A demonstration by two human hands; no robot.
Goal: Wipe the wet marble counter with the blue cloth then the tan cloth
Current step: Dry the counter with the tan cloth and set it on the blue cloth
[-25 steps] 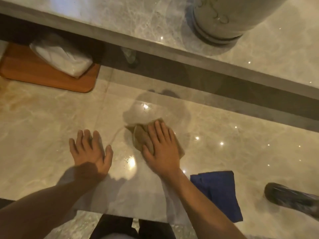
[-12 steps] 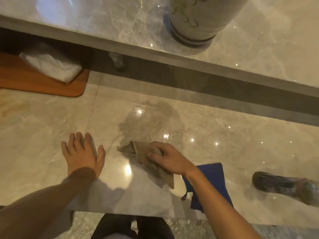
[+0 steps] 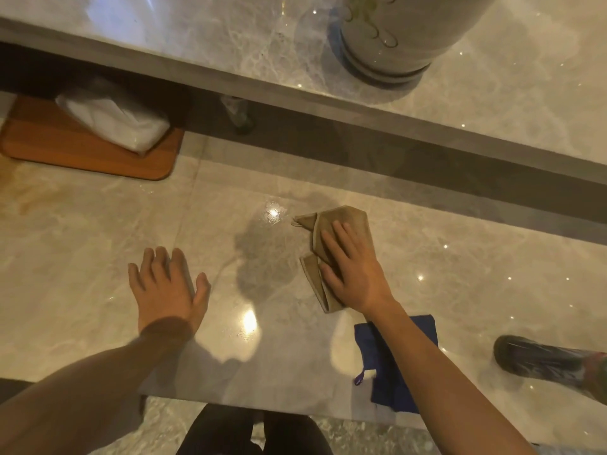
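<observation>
My right hand presses flat on the folded tan cloth, which lies on the glossy beige marble counter right of centre. A damp, darker patch spreads just left of the cloth. The blue cloth lies near the front edge, partly under my right forearm, a small purple loop at its left side. My left hand rests palm down on the counter with fingers spread, holding nothing.
A wooden tray with a white tissue pack sits at the back left. A large ceramic vase stands on the raised ledge behind. A dark plastic bottle lies at the right. A small glass object stands under the ledge.
My right hand went from pinching the tan cloth near the front to pressing flat on it farther back and right. The left hand stayed planted.
</observation>
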